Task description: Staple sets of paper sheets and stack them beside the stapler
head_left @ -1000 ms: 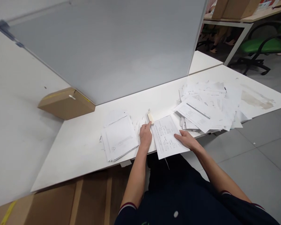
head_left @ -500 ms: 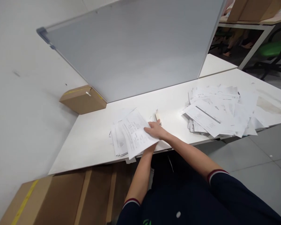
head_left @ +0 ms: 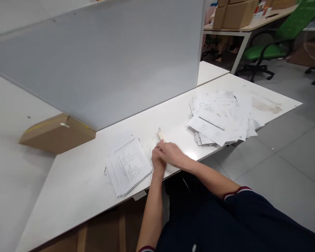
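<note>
My right hand [head_left: 172, 153] reaches leftward over the near edge of the white table [head_left: 78, 182]. Its fingers are stretched out, holding nothing, and somewhat blurred. My left hand [head_left: 157, 165] rests just under and behind it, with its fingers mostly covered. A neat stack of printed sheets [head_left: 128, 167] lies just left of both hands. A small beige tool [head_left: 161, 135] lies on the table just beyond my right hand. Farther right spreads a loose pile of printed papers [head_left: 220, 120].
A large whiteboard [head_left: 99, 63] leans along the back of the table. A cardboard box [head_left: 56, 133] sits at its left foot. More cardboard lies below the table's front edge [head_left: 99, 224]. A green office chair [head_left: 273, 49] and another table with boxes [head_left: 238, 15] stand at the back right.
My right hand carried one printed sheet from in front of me onto the left stack, let it go, and drew back to beside my left hand. The camera view swung.
</note>
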A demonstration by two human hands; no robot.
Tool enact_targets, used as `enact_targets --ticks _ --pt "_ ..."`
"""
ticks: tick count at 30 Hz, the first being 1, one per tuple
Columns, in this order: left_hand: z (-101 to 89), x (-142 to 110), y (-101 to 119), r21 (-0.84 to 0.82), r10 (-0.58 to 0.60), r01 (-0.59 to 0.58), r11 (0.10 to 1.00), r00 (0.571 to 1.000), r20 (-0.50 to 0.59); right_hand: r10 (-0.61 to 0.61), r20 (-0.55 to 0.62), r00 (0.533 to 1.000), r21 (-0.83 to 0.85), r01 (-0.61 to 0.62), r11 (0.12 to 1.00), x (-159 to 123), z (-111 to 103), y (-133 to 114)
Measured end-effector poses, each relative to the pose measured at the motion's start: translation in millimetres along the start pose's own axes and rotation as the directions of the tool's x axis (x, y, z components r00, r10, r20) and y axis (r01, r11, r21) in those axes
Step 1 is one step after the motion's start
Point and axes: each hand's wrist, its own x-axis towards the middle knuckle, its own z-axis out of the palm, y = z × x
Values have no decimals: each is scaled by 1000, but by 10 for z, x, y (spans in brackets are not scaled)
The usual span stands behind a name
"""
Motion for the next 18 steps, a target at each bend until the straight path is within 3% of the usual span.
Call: enact_targets --ticks 1,2,4,6,8,12,18 --pt "1 -4 -3 75 24 -24 997 1000 0 40 -64 997 -32 -42 999 -53 -162 189" --pt "0 -12 -7 260 92 -88 962 996 -4 91 -143 985 -65 -101 993 -110 -321 402" --pt "-4 -28 -20 555 220 -202 807 975 35 148 -352 924 -220 -236 947 -210 -585 842" --pt "-9 -39 -40 688 298 -265 676 952 73 161 -479 863 -372 -366 853 -263 -724 1220" --pt "-14 -41 -60 720 339 -294 628 937 87 158 -500 852 -454 -413 789 -273 -737 1474" --pt "-23 -44 -77 718 366 -312 623 927 85 140 -508 850 -457 -404 792 -244 -625 1630" --pt "-40 -48 -30 633 369 -310 709 929 41 156 -537 829 -299 -361 883 -309 -771 1459"
